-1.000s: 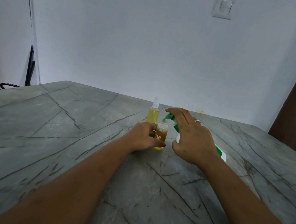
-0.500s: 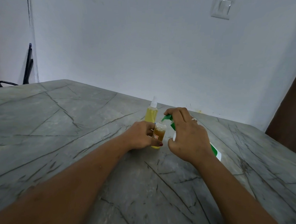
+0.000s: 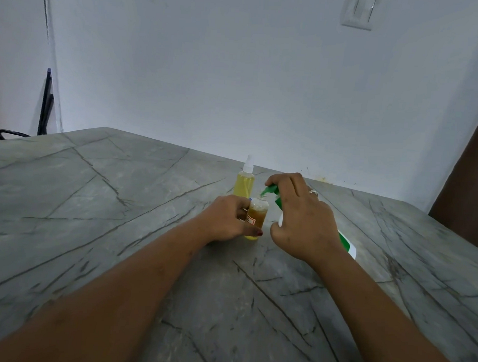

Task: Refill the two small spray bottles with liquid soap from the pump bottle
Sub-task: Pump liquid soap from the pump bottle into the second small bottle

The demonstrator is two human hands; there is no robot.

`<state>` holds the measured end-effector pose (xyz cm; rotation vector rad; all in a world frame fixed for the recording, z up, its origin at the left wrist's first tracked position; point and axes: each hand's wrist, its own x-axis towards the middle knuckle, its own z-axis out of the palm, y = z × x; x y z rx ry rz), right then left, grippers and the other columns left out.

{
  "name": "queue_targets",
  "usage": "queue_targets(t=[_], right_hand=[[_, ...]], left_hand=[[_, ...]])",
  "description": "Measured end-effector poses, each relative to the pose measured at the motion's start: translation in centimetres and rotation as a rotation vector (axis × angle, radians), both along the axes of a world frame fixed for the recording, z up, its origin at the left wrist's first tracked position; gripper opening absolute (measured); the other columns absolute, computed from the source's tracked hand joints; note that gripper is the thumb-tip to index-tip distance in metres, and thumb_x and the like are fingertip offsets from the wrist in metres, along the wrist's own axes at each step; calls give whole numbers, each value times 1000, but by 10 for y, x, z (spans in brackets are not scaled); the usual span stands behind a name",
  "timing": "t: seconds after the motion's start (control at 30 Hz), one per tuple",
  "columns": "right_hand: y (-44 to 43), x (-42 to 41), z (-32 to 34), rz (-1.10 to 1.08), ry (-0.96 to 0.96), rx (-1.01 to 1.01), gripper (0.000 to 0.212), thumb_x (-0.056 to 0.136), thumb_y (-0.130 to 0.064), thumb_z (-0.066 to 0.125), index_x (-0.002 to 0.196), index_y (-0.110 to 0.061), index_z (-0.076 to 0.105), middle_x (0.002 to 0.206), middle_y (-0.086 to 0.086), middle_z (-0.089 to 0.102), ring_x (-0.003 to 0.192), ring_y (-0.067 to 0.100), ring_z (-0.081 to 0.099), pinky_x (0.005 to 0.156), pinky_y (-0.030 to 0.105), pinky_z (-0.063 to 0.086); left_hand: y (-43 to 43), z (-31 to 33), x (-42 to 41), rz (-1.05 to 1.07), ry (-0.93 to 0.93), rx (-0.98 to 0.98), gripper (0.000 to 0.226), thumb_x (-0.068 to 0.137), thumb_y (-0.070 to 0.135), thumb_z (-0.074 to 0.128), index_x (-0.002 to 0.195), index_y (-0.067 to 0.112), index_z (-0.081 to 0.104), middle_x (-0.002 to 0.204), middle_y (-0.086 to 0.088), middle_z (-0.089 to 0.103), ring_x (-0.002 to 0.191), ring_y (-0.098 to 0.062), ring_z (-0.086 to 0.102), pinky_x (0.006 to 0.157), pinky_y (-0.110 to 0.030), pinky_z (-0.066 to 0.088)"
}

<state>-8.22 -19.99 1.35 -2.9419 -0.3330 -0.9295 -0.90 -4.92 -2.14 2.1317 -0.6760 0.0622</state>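
Note:
A small open bottle (image 3: 256, 216) with amber liquid and a white label stands upright on the grey marble table (image 3: 119, 216); my left hand (image 3: 226, 217) grips it from the left. My right hand (image 3: 302, 217) holds a tilted white-and-green pump bottle (image 3: 346, 243), fingers on its green pump head (image 3: 269, 190), whose spout sits just over the small bottle's mouth. Most of the pump bottle is hidden by my hand. Behind stands a taller yellow spray bottle (image 3: 244, 182) with a clear cap, untouched.
The white wall runs close behind the bottles, with a switch plate (image 3: 358, 10) high up. A dark brown panel (image 3: 469, 198) borders the table's right side. A black chair part (image 3: 12, 133) shows past the far left edge.
My right hand and the pump head have shifted slightly left and closer over the small bottle's mouth. My left hand keeps holding the small bottle in place.

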Motion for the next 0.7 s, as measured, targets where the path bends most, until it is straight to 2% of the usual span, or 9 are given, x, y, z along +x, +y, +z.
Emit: queue_targets(t=[0.07,0.13,0.27,0.4,0.7], right_hand=[[0,1,-1,0,-2,-7,64,70,-29,66,126,-29,36,127,-6,39,91,13,49,67,25,42],[-1,1,-2,-3,-10,-20,65,71,-30,65,128,-29,34,128,-6,39,93,14,51,67,25,44],[-2,3,-4,5,-21,-54,72,72,-32,63,135,-30,27,135,-6,37,100,19,55,76,32,51],[-3,5,-4,2,-24,-78,78,74,-33,62,140,-32,20,140,-6,35,106,20,54,81,35,52],[-3,3,-4,-9,-9,-91,84,78,-35,62,144,-34,10,148,-7,27,113,20,52,87,36,51]], left_hand=[[0,1,-1,-2,1,-2,49,71,28,78,115,20,60,107,5,66,88,-4,59,83,-22,44],[0,1,-2,-2,-5,-4,48,71,28,78,115,20,61,109,4,66,87,-3,59,80,-18,43],[0,-1,0,27,-2,6,50,71,30,78,116,19,60,113,2,66,89,-5,59,80,-21,43],[-1,-2,2,43,-20,25,53,71,32,77,118,19,58,116,2,65,87,-2,55,75,-17,39],[-1,-2,1,48,-40,47,56,74,33,75,123,17,55,122,-2,62,96,-8,56,83,-23,41]])
